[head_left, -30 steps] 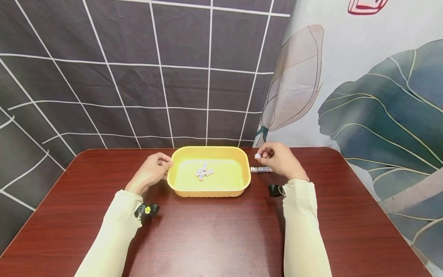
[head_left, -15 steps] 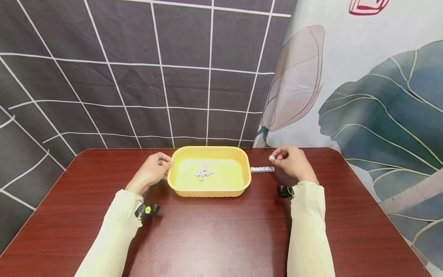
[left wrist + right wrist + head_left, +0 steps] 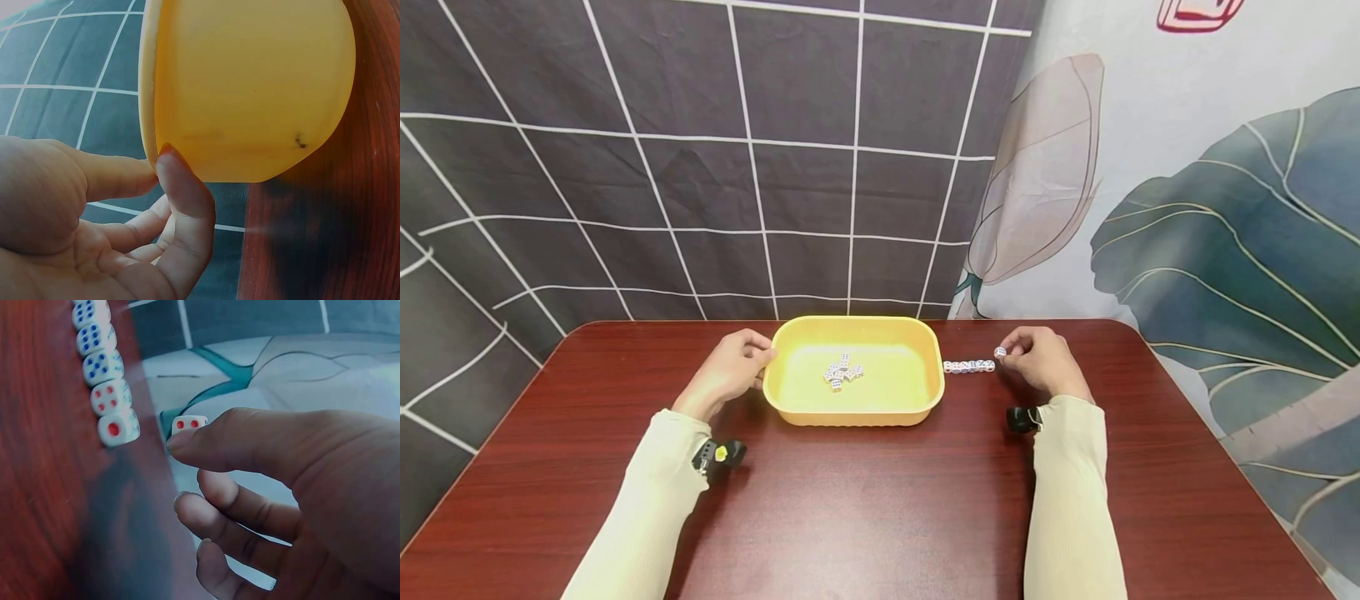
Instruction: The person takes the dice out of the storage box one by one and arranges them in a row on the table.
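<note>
My left hand (image 3: 730,371) pinches the rim of a yellow plastic tub (image 3: 857,419) at its left end, thumb and index finger on the edge in the left wrist view. Inside the tub lies a loose cluster of white dice (image 3: 842,373). A white die (image 3: 189,422) with red pips on the visible face is held between thumb and fingers of my right hand (image 3: 1043,362). Just left of that hand, a straight row of dice (image 3: 968,367) runs out from the tub's right side. The row's end die (image 3: 119,428) shows one red pip.
The red-brown wooden table (image 3: 865,500) ends at a back edge close behind the tub. Beyond it hang a dark grid-patterned cloth (image 3: 797,192) and a pale cloth with leaf prints (image 3: 1225,225). Each wrist wears a black camera strap.
My right hand has moved right and then down with the die, from above the row to just beyond its right end. The left hand and tub have stayed in place.
</note>
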`<state>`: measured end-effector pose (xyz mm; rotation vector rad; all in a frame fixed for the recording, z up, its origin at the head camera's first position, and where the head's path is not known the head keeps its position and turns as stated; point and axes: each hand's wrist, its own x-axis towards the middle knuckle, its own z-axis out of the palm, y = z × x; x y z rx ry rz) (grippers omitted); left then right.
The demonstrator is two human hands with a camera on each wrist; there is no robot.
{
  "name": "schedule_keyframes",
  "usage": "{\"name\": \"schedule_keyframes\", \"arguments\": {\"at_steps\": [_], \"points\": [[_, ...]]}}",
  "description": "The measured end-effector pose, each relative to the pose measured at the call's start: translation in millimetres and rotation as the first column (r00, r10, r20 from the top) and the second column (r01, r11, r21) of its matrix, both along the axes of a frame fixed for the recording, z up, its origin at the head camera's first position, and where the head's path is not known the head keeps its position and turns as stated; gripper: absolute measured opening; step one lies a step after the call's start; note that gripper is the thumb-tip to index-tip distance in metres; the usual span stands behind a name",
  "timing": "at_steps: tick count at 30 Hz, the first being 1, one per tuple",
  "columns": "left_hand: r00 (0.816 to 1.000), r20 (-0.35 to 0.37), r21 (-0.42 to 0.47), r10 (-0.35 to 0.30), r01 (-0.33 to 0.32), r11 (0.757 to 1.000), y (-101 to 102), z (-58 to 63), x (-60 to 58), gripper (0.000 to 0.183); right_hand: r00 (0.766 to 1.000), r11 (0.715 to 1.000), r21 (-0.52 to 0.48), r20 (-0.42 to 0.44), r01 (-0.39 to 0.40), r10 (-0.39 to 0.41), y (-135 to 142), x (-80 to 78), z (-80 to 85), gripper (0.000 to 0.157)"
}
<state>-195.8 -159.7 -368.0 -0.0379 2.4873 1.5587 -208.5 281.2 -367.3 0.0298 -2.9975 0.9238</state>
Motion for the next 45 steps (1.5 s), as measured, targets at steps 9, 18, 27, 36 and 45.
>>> {"name": "schedule_keyframes", "arguments": {"at_steps": [9,18,27,36,45], "points": [[1.0,0.003,-0.009,0.001,-0.001,1.0,0,1.5,1.1,0.026,0.998,1.0,0.002,0.066,0.007,-0.007,5,-5.3,-14.3,0.008],[1.0,-0.007,-0.011,0.009,-0.009,1.0,0,0.9,1.2,0.023,0.998,1.0,0.011,0.056,-0.011,0.01,3,-7.8,-20.5,0.009],[1.0,-0.007,-0.006,-0.003,0.003,1.0,1,1.5,0.3,0.027,0.996,1.0,0.01,0.086,-0.015,0.014,2,-4.7,-11.8,0.014],[1.0,-0.008,-0.019,-0.001,0.001,1.0,1,1.0,0.4,0.027,0.999,0.999,0.022,-0.01,-0.036,0.036,-2,-0.6,3.7,0.022],[1.0,-0.004,-0.016,0.002,-0.002,1.0,0,0.5,0.7,0.026,0.997,0.999,0.013,-0.061,-0.05,0.051,-16,0.5,16.8,0.021]]}}
